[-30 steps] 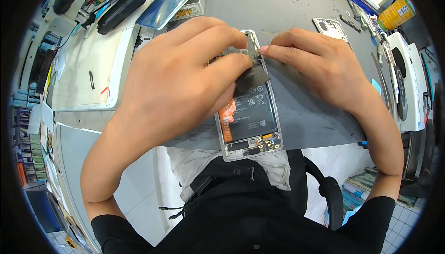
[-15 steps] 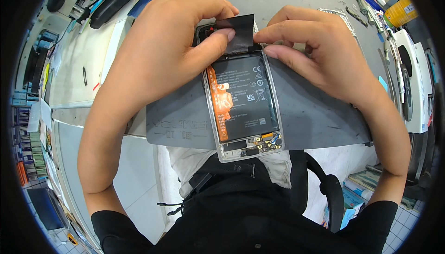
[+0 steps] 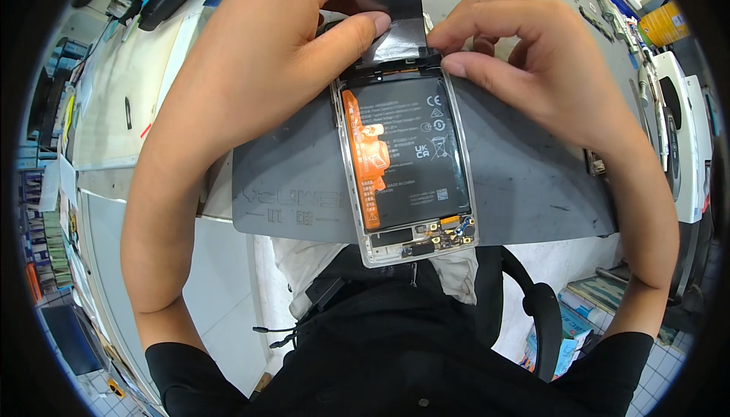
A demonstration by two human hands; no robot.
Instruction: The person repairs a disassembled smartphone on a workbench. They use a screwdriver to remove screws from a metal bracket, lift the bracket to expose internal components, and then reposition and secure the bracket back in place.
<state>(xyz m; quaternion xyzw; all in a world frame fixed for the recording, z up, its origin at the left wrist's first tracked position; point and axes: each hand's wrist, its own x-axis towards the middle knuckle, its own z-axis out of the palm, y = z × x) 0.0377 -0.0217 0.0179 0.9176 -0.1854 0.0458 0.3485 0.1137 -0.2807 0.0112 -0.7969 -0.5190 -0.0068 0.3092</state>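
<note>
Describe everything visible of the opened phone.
The opened phone is a slim rectangle with a pale, metallic-looking frame. A dark battery fills its middle, an orange strip along its left; small circuit parts fill its near end. It slants, near end appearing past the gray mat. The left hand pinches a black sheet over its far end; the right hand is at its far right edge.
</note>
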